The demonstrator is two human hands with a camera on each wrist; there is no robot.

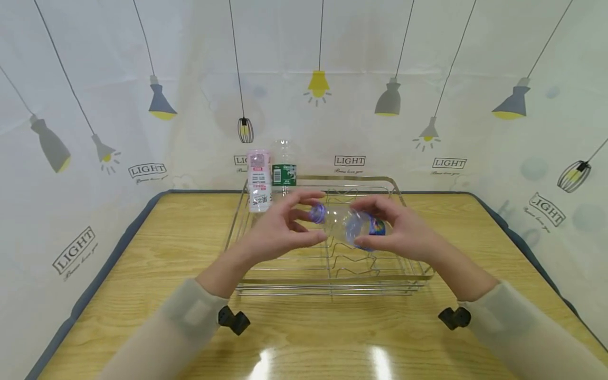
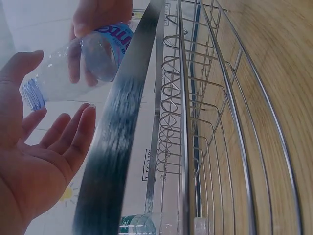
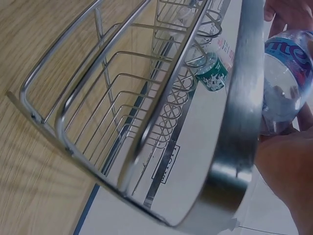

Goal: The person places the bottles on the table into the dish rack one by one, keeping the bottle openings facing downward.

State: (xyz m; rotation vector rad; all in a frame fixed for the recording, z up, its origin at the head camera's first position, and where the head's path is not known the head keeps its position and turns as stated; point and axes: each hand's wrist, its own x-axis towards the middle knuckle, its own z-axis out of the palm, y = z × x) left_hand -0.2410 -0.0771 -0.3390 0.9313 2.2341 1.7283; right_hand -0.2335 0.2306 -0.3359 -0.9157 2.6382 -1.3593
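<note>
A clear plastic bottle (image 1: 339, 224) with a blue cap lies sideways above the wire rack (image 1: 332, 279). My right hand (image 1: 401, 227) grips it around the blue-labelled base end; the label (image 3: 291, 54) shows in the right wrist view. At the cap end, my left hand (image 1: 285, 227) has its thumb and fingers spread around the blue cap (image 2: 33, 94), with no firm hold visible. Inside the rack at the back left stand a pink-and-white bottle (image 1: 258, 182) and a clear bottle with a green label (image 1: 284, 174).
The metal rack has a flat rim (image 2: 110, 132) and wavy wire dividers (image 1: 353, 264) inside. It stands on a wood-grain table (image 1: 157, 253). Behind the table hangs a pale backdrop (image 1: 285, 47) printed with lamps.
</note>
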